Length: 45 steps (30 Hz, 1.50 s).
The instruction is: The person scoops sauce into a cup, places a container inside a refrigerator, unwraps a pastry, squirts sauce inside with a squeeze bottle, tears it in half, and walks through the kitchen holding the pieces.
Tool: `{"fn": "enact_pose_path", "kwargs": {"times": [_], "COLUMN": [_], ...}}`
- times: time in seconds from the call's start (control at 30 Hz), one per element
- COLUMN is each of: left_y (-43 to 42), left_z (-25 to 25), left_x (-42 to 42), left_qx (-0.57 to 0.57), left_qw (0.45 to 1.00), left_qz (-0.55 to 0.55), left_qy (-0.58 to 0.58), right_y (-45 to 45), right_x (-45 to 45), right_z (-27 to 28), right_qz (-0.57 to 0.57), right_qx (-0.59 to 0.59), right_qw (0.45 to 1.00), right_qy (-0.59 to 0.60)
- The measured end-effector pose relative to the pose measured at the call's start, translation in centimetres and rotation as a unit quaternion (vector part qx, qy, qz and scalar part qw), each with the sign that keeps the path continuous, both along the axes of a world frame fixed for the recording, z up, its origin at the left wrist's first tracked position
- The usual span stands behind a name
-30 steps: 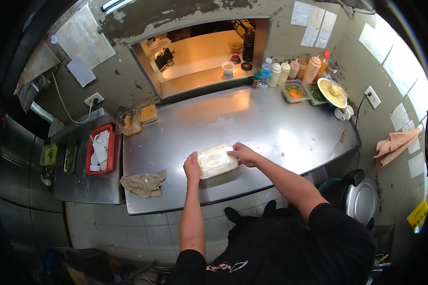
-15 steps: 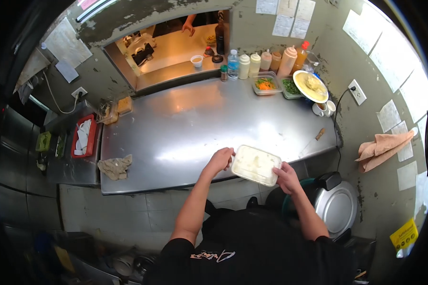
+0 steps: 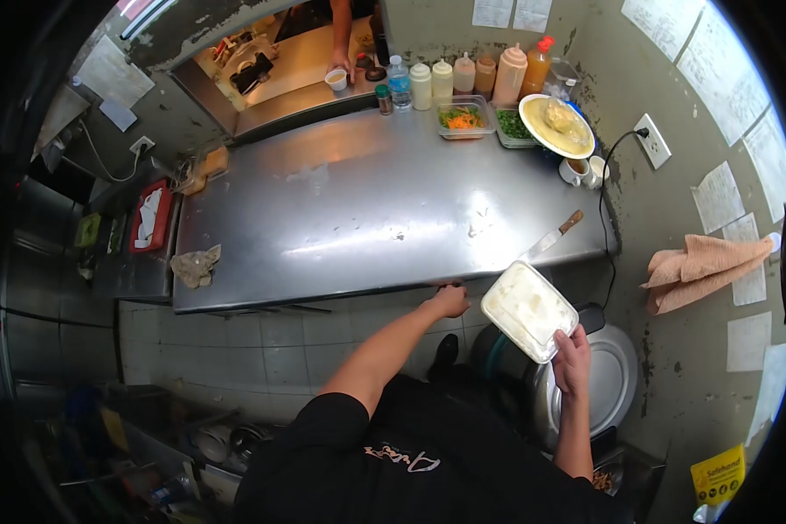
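Note:
My right hand (image 3: 573, 360) grips a rectangular white container (image 3: 529, 312) by its near right corner, thumb on top. The container is tilted, with a pale, whitish smeared surface, and hangs just off the steel table's (image 3: 323, 253) front edge. Down at that same edge, apart from the container, is my left hand (image 3: 451, 300) with its fingers curled in; whatever they may hold is hidden. A knife or spatula (image 3: 546, 243) with a wooden handle lies on the table just beyond the container, its tip end hidden behind it.
Squeeze bottles (image 3: 463, 75), a tub of shredded vegetables (image 3: 463, 119) and a plate (image 3: 557, 125) line the back right. Another person's hand (image 3: 341, 65) reaches to a small cup (image 3: 335, 79) in the opening. A round metal lid (image 3: 607, 384) stands below right; a rag (image 3: 196, 265) lies left.
My left hand has let go of the container and moved to the table edge. My right hand has carried the container rightward and turned it. The other person's hand has come down to the cup.

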State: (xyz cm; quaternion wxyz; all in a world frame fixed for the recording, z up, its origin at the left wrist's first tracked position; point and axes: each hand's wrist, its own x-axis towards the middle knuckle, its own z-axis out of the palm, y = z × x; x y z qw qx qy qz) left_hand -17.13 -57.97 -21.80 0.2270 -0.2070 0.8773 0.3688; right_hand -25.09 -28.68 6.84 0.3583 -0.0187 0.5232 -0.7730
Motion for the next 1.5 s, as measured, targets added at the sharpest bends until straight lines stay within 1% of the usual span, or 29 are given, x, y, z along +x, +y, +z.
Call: {"fn": "enact_pose_path", "kwargs": {"times": [0.03,0.1,0.2,0.3,0.33,0.37,0.43,0.5,0.57,0.63,0.7,0.77,0.8,0.83,0.93,0.97,1.0,1.03,1.07,1.1,1.13,1.23,1.37,1.4,1.43,1.47,1.5], "left_y": [0.3,1.3,1.5,2.9,4.9,6.6,9.4,11.4,13.2,14.3,15.0,15.7,14.7,13.7,6.2,3.7,1.2,-1.1,-3.3,-4.9,-6.1,-8.8,-12.8,-13.4,-13.1,-13.3,-13.8], "left_z": [1.5,6.6,7.2,10.2,0.1,0.4,3.8,5.7,5.5,6.9,5.6,1.6,2.6,3.5,0.7,-0.9,-2.6,-4.6,-6.0,-6.3,-5.4,-5.5,-7.4,-7.0,-3.3,1.4,4.0], "left_x": [0.6,2.3,4.5,7.2,8.0,10.1,15.2,21.2,28.2,35.2,42.5,50.6,53.4,56.5,65.3,67.4,69.1,70.2,70.7,70.5,69.7,70.5,72.7,72.0,68.7,65.3,63.7], "left_qx": [-0.035,-0.102,-0.158,-0.103,-0.127,-0.119,-0.103,-0.024,-0.049,0.079,0.05,0.034,0.058,0.081,0.203,0.221,0.239,0.25,0.249,0.226,0.19,0.033,-0.169,-0.237,-0.302,-0.334,-0.344], "left_qw": [0.999,0.994,0.982,0.991,0.979,0.972,0.952,0.969,0.948,0.97,0.976,0.973,0.977,0.96,0.92,0.884,0.834,0.75,0.645,0.571,0.513,0.506,0.488,0.522,0.575,0.589,0.598], "left_qz": [0.001,0.003,-0.032,-0.054,0.041,0.033,0.02,-0.006,-0.046,0.009,-0.009,0.067,0.168,0.267,0.32,0.397,0.486,0.611,0.72,0.778,0.815,0.837,0.834,0.813,0.755,0.713,0.693], "left_qy": [0.014,0.044,0.102,0.061,0.151,0.198,0.287,0.245,0.312,0.231,0.213,0.218,0.115,0.01,-0.101,-0.113,-0.108,-0.05,0.05,0.13,0.19,0.205,0.196,0.106,-0.095,-0.182,-0.21], "right_y": [0.3,0.9,1.2,0.1,-0.2,-0.5,-1.1,-1.9,-2.8,-3.8,-4.6,-5.1,-5.4,-5.9,-7.1,-7.4,-7.7,-8.4,-9.0,-9.4,-10.1,-12.5,-15.9,-16.7,-17.4,-18.0,-18.5], "right_x": [0.3,1.0,2.3,4.4,5.1,5.8,7.2,9.0,10.9,12.8,14.6,16.0,16.7,17.3,18.9,19.3,19.5,19.9,19.9,20.0,20.1,20.1,19.5,19.1,19.1,19.0,19.0], "right_z": [0.1,0.3,0.1,0.5,0.7,0.6,0.1,0.1,-0.5,-1.0,-1.7,-2.4,-2.7,-3.0,-4.7,-5.3,-5.8,-6.1,-6.8,-7.7,-8.4,-10.1,-13.3,-14.1,-15.2,-16.6,-18.0], "right_qz": [0.0,-0.002,0.015,0.044,0.055,0.066,0.091,0.118,0.142,0.164,0.188,0.208,0.219,0.233,0.256,0.26,0.275,0.283,0.294,0.307,0.319,0.355,0.41,0.421,0.433,0.442,0.45], "right_qx": [-0.003,-0.008,-0.001,0.005,0.01,0.011,0.013,0.012,0.002,0.001,0.001,0.014,0.014,0.014,0.015,0.014,0.019,0.021,0.019,0.02,0.026,0.052,0.062,0.067,0.072,0.079,0.087], "right_qw": [1.0,1.0,1.0,0.999,0.998,0.998,0.996,0.993,0.99,0.986,0.982,0.977,0.974,0.971,0.964,0.962,0.958,0.955,0.95,0.945,0.942,0.928,0.906,0.9,0.894,0.889,0.884], "right_qy": [-0.002,-0.005,-0.013,-0.005,-0.001,0.004,0.01,0.003,-0.013,-0.027,-0.036,-0.045,-0.053,-0.06,-0.074,-0.077,-0.082,-0.088,-0.099,-0.112,-0.105,-0.102,-0.084,-0.088,-0.091,-0.093,-0.094]}}
